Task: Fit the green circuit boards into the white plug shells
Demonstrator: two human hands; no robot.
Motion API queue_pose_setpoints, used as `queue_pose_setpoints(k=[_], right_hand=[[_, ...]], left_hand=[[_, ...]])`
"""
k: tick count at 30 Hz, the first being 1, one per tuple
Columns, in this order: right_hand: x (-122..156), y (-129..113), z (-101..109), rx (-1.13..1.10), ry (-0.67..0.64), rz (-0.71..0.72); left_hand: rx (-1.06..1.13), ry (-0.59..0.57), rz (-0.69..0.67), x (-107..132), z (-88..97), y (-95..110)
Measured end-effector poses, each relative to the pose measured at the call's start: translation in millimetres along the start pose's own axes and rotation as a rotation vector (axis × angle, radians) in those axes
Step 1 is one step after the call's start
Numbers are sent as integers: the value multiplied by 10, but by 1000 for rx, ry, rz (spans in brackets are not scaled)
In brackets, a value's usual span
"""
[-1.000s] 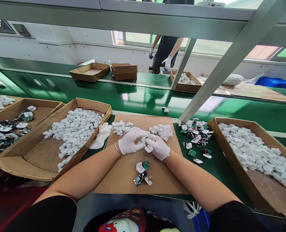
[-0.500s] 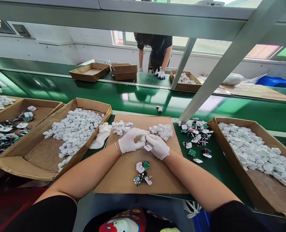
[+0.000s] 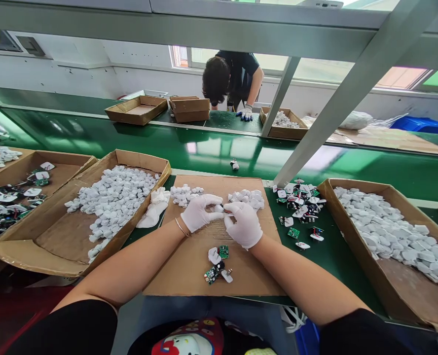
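Observation:
My left hand (image 3: 202, 213), in a thin white glove, pinches a small white plastic piece (image 3: 216, 209) over the cardboard sheet (image 3: 189, 266). Fingertip to fingertip with it, my gloved right hand (image 3: 244, 224) is closed on a small electronic part with dark and reddish bits (image 3: 226, 211); the fingers hide most of it. Just beyond my hands lie two heaps of white plastic pieces, a left heap (image 3: 185, 195) and a right heap (image 3: 247, 198). Closer to my body rest a few circuit board assemblies (image 3: 215, 272) with white tabs.
Boxes of white pieces flank me, a left box (image 3: 56, 234) and a right box (image 3: 400, 301). More circuit assemblies (image 3: 300, 202) are piled beside the sheet. Behind runs a green conveyor belt (image 3: 148, 148) carrying one small part (image 3: 234, 164). A slanted metal post (image 3: 337, 118) stands right; a co-worker (image 3: 237, 74) bends opposite.
My fingers have shifted, and a dark, reddish part now shows between the fingertips, while the white tab hanging below them is out of sight. The belt's part moved left. The co-worker bent lower.

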State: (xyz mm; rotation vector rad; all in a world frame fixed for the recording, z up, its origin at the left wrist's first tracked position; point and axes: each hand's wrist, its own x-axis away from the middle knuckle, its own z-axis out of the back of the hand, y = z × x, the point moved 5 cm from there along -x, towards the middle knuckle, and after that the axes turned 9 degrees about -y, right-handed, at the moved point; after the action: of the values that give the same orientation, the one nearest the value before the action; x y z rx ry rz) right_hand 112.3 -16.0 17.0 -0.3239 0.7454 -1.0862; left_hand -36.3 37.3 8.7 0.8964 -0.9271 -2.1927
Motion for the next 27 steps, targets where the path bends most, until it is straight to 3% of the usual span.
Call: queue_pose_setpoints(k=[3,6,10,15,19,27], right_hand=[[-6,122,-14,-231,18,-169],[-25,243,-92,-560,-66,-360],[-81,273,-136,-772,-171,-390],[-66,262,-161,-776,-148,-412],[-14,246,-211,-784,-78,-429],[42,191,-185,-603,-14,-270]], left_hand=[[-71,21,-31,4,13,28],[-131,11,-28,-9,18,51],[-157,-7,-31,-23,-2,92],[-59,100,34,26,-37,41],[-38,62,-3,50,-78,37],[47,121,15,47,-35,-38]])
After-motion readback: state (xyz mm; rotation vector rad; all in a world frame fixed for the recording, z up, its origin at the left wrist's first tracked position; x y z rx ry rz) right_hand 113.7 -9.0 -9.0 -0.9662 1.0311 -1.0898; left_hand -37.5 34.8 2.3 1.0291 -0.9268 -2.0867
